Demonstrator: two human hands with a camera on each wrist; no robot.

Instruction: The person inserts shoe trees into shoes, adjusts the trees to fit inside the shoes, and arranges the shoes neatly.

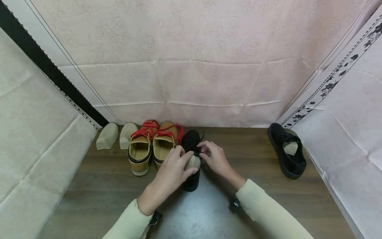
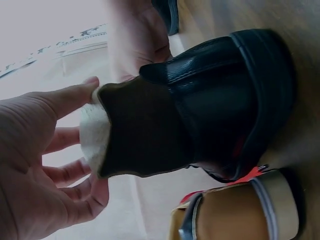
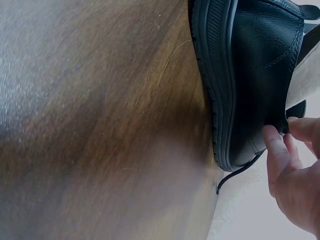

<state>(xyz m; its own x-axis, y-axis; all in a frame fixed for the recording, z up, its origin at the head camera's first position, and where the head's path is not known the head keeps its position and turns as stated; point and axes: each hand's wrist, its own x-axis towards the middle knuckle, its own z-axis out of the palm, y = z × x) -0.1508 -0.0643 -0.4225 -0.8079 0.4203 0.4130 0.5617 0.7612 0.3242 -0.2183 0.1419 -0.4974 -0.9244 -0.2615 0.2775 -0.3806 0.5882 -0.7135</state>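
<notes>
A black lace-up shoe (image 1: pixel 191 184) stands upright on the floor, toe towards the wall, with a pale shoe insert (image 1: pixel 194 162) showing in its opening. My left hand (image 1: pixel 174 169) is at that opening, its thumb and fingers curled round the insert; in the left wrist view the insert (image 2: pixel 95 135) stands out past the shoe's rim. On the shoe's other side, my right hand (image 1: pixel 216 157) pinches the shoe's front edge by the laces. Whether a lace is in that pinch is hard to see. In the right wrist view, a loose black lace (image 3: pixel 240 172) trails from the shoe.
Left of the black shoe stand two tan shoes (image 1: pixel 140 167) with red laces (image 1: pixel 149 127). Two pale inserts (image 1: pixel 107 136) lie further left by the wall. The other black shoe (image 1: pixel 283 159), with a pale insert (image 1: pixel 290 148) inside, stands at the right wall. Cloth-covered walls (image 1: pixel 191 83) bound the wooden floor.
</notes>
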